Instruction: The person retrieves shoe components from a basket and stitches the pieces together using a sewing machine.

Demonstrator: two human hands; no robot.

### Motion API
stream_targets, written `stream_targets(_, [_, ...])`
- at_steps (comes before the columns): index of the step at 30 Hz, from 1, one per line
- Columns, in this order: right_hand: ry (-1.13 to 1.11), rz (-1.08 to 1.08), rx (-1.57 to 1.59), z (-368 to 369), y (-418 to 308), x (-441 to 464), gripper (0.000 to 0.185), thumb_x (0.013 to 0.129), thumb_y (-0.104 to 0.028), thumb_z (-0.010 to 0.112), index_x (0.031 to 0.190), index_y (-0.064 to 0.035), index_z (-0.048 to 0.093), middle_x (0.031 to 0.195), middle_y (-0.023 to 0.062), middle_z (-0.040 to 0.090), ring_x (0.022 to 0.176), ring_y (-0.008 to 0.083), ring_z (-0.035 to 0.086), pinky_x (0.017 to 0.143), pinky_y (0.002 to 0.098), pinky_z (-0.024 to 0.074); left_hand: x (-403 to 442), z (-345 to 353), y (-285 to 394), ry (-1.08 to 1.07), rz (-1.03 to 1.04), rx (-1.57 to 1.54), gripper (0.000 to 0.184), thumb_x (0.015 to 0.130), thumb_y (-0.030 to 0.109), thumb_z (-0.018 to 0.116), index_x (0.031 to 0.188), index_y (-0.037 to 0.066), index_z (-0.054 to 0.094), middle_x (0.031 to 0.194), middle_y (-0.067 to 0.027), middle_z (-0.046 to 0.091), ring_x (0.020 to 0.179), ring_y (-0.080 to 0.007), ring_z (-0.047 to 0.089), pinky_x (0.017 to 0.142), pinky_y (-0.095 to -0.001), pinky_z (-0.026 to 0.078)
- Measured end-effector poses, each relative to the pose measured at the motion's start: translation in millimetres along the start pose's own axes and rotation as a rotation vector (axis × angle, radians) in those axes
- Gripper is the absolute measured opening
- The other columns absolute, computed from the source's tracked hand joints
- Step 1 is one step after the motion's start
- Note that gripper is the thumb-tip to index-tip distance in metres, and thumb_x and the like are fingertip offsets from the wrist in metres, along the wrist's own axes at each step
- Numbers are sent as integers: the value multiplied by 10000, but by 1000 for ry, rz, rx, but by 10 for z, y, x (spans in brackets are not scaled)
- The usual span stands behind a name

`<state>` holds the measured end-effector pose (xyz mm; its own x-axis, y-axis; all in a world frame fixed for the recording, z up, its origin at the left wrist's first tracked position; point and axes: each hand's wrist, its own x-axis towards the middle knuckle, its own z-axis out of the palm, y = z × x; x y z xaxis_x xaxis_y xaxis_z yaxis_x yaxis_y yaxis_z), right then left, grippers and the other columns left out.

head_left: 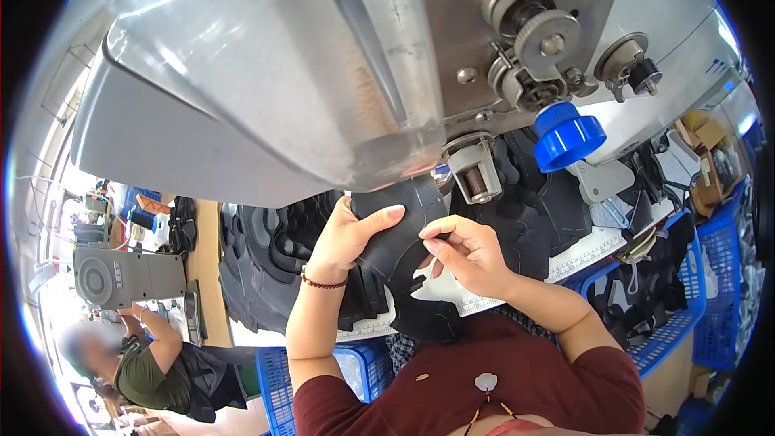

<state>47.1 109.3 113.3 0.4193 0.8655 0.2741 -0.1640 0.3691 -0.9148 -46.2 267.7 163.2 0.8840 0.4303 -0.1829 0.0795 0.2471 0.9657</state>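
A black cut sheet piece [408,202], flat with fine light marks, hangs under the head of a sewing machine [274,73]. My left hand [353,234], a beaded bracelet at its wrist, grips this piece with the thumb lying on top and the fingers hidden beneath. At the piece's right edge, my right hand [464,254] is closed in a pinch, thumb against forefinger. Whatever sits between those fingertips is too small to make out. The lower end of the black material curves down toward my lap. The machine's needle area is hidden by its head.
Stacked black pieces [266,266] lie left of my hands, and more black pieces [557,202] lie to the right. A blue knob [569,137] juts from the machine. Blue baskets [686,299] stand at right and below the table. Another person [157,363] sits at a machine on the left.
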Motion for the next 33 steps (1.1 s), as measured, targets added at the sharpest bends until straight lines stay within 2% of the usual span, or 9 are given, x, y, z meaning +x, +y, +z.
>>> stream_targets(2, [17, -5, 32, 1, 50, 13, 161, 850, -52, 471, 988, 13, 523, 812, 51, 584, 687, 95, 600, 552, 204, 492, 20, -4, 27, 14, 2, 16, 245, 733, 57, 653, 957, -10, 582, 842, -50, 613, 703, -96, 567, 633, -220, 472])
stream_targets(12, [90, -16, 59, 47, 58, 142, 138, 841, -52, 490, 951, 18, 534, 809, 45, 576, 672, 86, 596, 534, 193, 487, 181, -156, 24, 26, 54, 96, 403, 706, 39, 667, 1075, -18, 514, 1010, -81, 560, 903, -151, 527, 751, -244, 447])
stream_targets(15, [101, -5, 80, 52, 62, 187, 131, 838, -39, 494, 949, 20, 530, 819, 56, 567, 661, 99, 596, 522, 201, 489, 253, -288, -60, 77, 70, 209, 407, 700, 18, 659, 1077, -27, 511, 1026, -95, 554, 903, -163, 530, 778, -255, 445])
stream_targets(18, [94, -13, 78, 41, 71, 218, 129, 836, -9, 490, 959, 19, 514, 843, 76, 550, 650, 125, 596, 510, 220, 496, 295, -302, -116, 103, 140, 122, 195, 742, 34, 624, 927, -23, 602, 858, -67, 619, 730, -102, 578, 647, -228, 468])
stream_targets(21, [102, -38, 97, 47, 86, 253, 130, 834, -7, 495, 961, 13, 516, 862, 77, 549, 658, 127, 596, 508, 217, 494, 351, -470, -213, 134, 133, 101, 205, 746, 41, 622, 930, -43, 595, 862, -80, 616, 738, -114, 579, 650, -232, 468])
stream_targets(24, [128, -58, 99, 54, 105, 283, 138, 833, -17, 500, 965, 13, 525, 859, 68, 558, 668, 112, 588, 517, 207, 489, 461, -692, -404, 180, 276, 314, 208, 746, 53, 627, 927, -44, 598, 862, -81, 616, 734, -122, 580, 659, -240, 469])
stream_targets(27, [159, -77, 98, 59, 118, 310, 159, 833, -41, 503, 975, 21, 540, 823, 47, 579, 671, 76, 572, 537, 195, 482, 405, -538, -248, 173, 199, 196, 205, 749, 66, 627, 925, -37, 600, 850, -75, 616, 733, -127, 579, 669, -245, 467])
stream_targets(30, [170, -86, 95, 55, 118, 326, 166, 829, -36, 507, 982, 20, 539, 814, 44, 583, 681, 73, 567, 557, 198, 485, 410, -445, -204, 154, 279, 147, 185, 753, 67, 620, 902, -41, 603, 838, -84, 616, 715, -137, 585, 648, -247, 474])
stream_targets(33, [181, -60, 84, 48, 120, 308, 169, 822, -33, 518, 980, 23, 537, 834, 56, 595, 698, 75, 564, 597, 212, 489, 345, -388, -223, 276, 179, 74, 163, 758, 64, 612, 873, -52, 603, 830, -101, 616, 692, -149, 596, 614, -253, 486])
